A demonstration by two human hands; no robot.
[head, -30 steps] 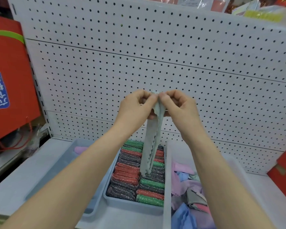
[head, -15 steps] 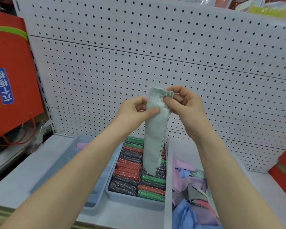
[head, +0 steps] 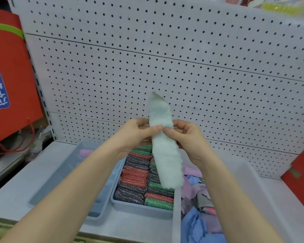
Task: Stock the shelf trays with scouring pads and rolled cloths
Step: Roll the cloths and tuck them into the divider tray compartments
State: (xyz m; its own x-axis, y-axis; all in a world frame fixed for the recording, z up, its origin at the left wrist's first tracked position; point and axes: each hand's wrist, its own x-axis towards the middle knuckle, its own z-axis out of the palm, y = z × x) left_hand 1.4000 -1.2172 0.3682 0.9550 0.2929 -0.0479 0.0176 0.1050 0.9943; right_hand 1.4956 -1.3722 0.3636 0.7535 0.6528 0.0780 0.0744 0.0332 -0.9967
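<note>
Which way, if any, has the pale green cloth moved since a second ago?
Yes. The lower end of the pale green cloth has swung right, reaching the right edge of the scouring-pad tray.

1. The pale mint cloth [head: 163, 151], folded into a long narrow strip with a dimpled weave and scalloped edges, is standing nearly upright in the air, leaning slightly; the left hand [head: 137, 134] and right hand [head: 188, 135] are pinching it at mid-length.
2. The scouring pads [head: 139, 181], glittery red, green and dark grey, are lying packed in two columns, filling the middle tray [head: 140, 210].
3. A purple rolled cloth [head: 85, 153] is lying at the far end of the left tray [head: 63, 174].
4. Loose cloths [head: 200, 223], blue, pink and grey, are lying crumpled in the right tray [head: 176, 216].
</note>
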